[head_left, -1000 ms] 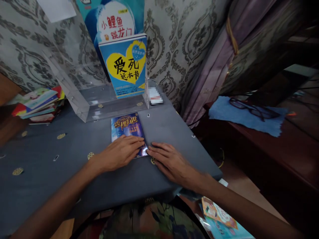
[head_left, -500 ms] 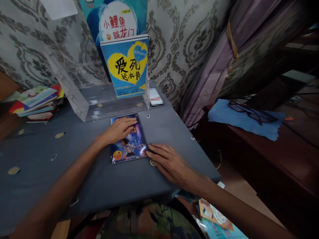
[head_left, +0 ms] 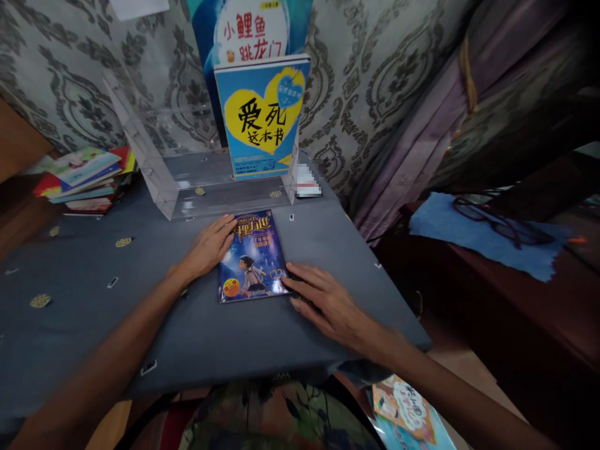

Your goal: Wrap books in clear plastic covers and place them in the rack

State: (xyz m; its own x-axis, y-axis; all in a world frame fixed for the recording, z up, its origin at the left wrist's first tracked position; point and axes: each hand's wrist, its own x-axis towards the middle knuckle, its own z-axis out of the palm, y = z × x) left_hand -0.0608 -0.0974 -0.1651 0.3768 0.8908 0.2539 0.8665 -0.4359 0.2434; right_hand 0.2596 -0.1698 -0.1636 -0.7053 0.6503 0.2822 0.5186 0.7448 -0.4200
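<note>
A dark blue-purple paperback book [head_left: 255, 259] lies flat on the cloth-covered table, its cover up, showing a running figure and gold lettering. My left hand [head_left: 210, 247] rests at the book's upper left edge, fingers stretched out and pointing away from me. At the lower right edge of the book lies my right hand [head_left: 323, 300], its fingers extended and slightly apart, the tips touching the cover's side. Neither hand grips the book. Just beyond it stands a clear acrylic rack [head_left: 229, 203] bearing a blue book with a yellow heart [head_left: 262, 119].
Behind that is a taller teal book [head_left: 253, 31]. Several thin books form a stack [head_left: 89, 181] at the far left. Glasses [head_left: 487, 219] lie on a blue cloth [head_left: 440, 231] to the right. More books [head_left: 407, 406] sit low, below the table's right edge.
My left hand has slid off the cover's top to its left edge, uncovering the title. My right hand stays at the right edge. The whole view has shifted, moving the scene rightward.
</note>
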